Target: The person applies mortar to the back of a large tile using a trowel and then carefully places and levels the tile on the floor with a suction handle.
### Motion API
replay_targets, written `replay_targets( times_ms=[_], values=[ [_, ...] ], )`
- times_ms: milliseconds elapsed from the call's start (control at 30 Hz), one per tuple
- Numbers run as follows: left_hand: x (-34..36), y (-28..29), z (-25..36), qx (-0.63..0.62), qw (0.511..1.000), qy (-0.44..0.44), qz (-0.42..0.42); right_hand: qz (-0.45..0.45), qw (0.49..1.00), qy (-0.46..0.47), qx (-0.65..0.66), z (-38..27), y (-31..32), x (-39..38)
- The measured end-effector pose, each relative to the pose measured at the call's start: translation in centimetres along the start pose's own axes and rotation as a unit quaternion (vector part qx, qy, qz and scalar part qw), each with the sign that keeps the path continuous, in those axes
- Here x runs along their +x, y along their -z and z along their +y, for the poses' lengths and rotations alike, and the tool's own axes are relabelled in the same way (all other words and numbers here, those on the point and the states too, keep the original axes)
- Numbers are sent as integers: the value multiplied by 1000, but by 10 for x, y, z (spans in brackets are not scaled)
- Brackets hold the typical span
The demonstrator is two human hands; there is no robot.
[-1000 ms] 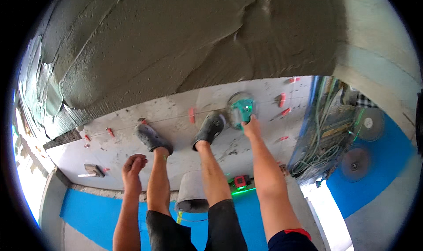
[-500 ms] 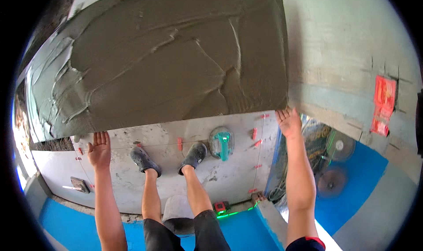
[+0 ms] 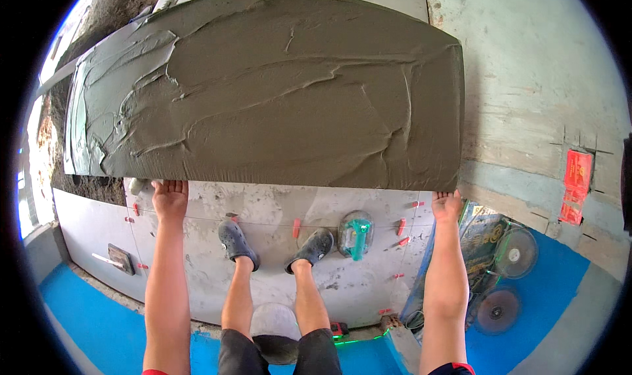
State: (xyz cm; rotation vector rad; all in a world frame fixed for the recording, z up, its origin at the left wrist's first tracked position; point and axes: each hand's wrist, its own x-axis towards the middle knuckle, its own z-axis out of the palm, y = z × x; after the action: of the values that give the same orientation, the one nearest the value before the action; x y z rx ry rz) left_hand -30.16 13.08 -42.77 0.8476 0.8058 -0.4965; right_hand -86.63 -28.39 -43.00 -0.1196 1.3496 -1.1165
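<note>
A large rectangular tile (image 3: pixel 296 105) coated with grey, ridged mortar spans the upper middle, mortar side facing me. My left hand (image 3: pixel 170 200) is palm up at its near edge, left of the middle, fingers tucked beneath. At the near right corner my right hand (image 3: pixel 447 205) supports the edge the same way, its fingertips partly hidden. Both arms are stretched out. Beside my left hand, a pale rounded thing (image 3: pixel 137 185) pokes from under the tile's edge; I cannot make out its kind.
I stand on pale floor tiles (image 3: pixel 197 270) with red levelling wedges (image 3: pixel 296 228). A green-handled suction lifter (image 3: pixel 356 235) sits right of my feet, a trowel (image 3: pixel 120 259) left. Near my legs are a bucket (image 3: pixel 274 322) and laser level (image 3: pixel 339 329). The wall holds a red box (image 3: pixel 577 186).
The view has shifted, so tile and floor appear farther right and lower. My left hand has moved up against the tile's edge, and my right fingers now curl more under the corner.
</note>
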Motion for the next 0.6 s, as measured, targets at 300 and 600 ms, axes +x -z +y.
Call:
replay_targets(
  times_ms=[300,600],
  values=[
    [7,-7,26,83,995,-20,47,12,998,-2,-62,28,6,-42],
    [9,12,40,189,977,-22,98,54,997,-13,-48,54,66,-103]
  ],
)
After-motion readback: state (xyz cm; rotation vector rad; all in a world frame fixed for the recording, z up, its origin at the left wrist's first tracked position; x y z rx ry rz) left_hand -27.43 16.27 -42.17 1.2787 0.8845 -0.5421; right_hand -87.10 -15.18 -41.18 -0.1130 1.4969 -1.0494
